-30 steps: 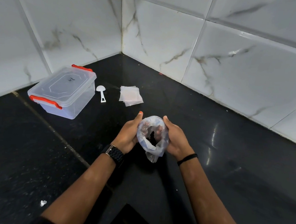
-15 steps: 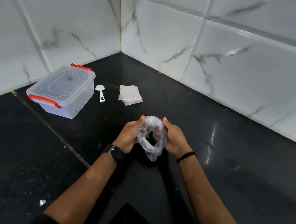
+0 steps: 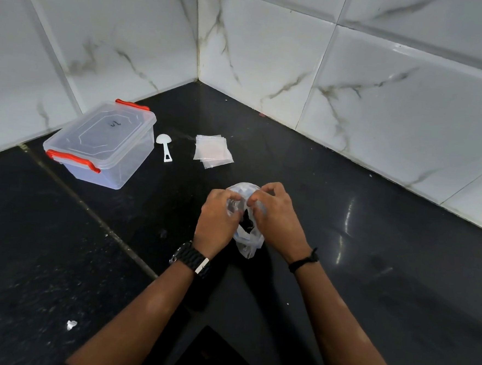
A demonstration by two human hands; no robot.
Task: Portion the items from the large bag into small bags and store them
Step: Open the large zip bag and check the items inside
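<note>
A large clear plastic bag is held upright on the black stone countertop between the two hands. Its rim is pinched on one side by the curled fingers of the left hand and on the other by the curled fingers of the right hand, the fingertips of both being brought close together over the mouth of the bag. Dark contents can be made out through the gap between the hands, though what they are cannot be told from this view. The lower part of the bag is seen hanging crumpled below the palms, just toward the wrists.

A black watch is worn on the left wrist and a thin black band on the right.

Beyond the hands and slightly to the left, a small stack of flat clear pouches is laid on the countertop. Further left of these, a white plastic scoop is placed with its bowl pointing away from the hands. Just beside the scoop, well to the left of the left hand, a clear lidded storage box with orange clips is set, its lid closed. A small white scrap is seen near the left forearm. White marbled wall tiles are met by the countertop behind everything.
</note>
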